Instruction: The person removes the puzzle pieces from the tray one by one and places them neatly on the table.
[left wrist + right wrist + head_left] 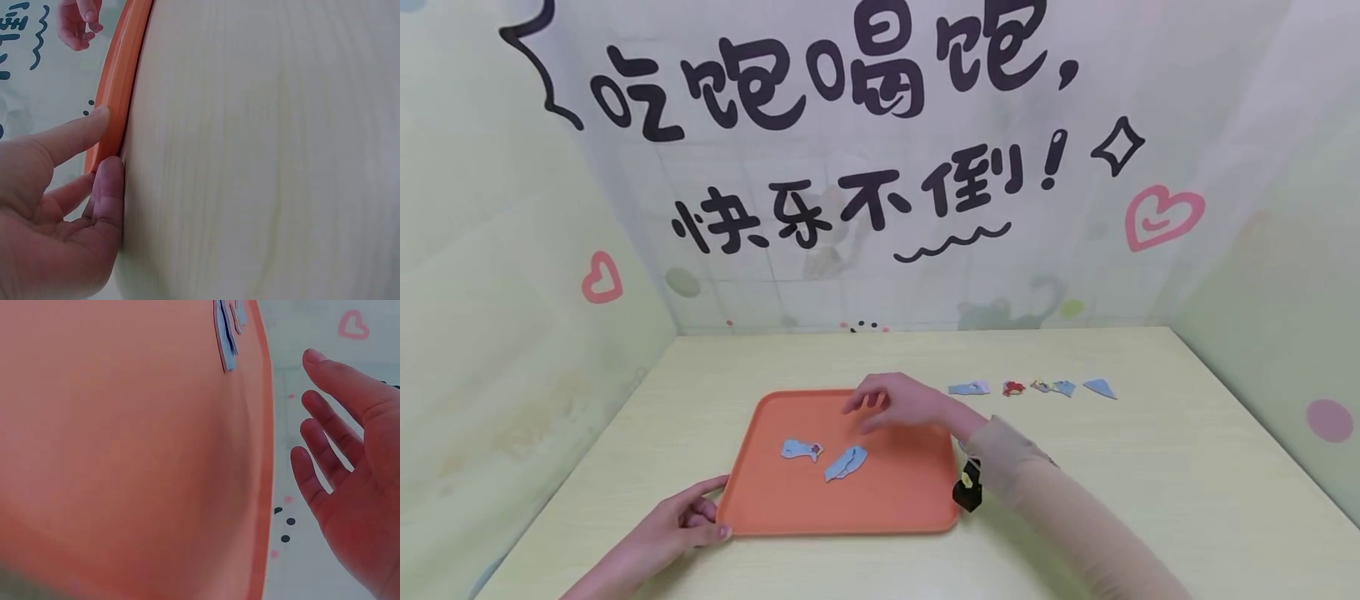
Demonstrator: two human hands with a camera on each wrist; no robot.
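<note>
An orange tray (895, 510) lies on the table, its front left corner held by my left hand (662, 527). In the left wrist view, the fingertips (111, 172) of that hand are at the tray's rim (117, 94). My right hand (908, 402) hovers over the back of the tray, fingers loosely bent and apart, holding nothing. Below it, on the tray, lie a blue cut-out piece (797, 450) with a small coloured patch and a pair of light blue pieces (846, 463) side by side. The right wrist view shows the right hand (369, 487) with spread fingers.
Behind the tray to the right, several pieces lie in a row: a blue strip (968, 388), a red piece (1013, 388), a blue piece (1063, 387) and a blue triangle (1100, 388). A black piece with yellow (967, 487) lies by the tray's right edge, partly near the sleeve.
</note>
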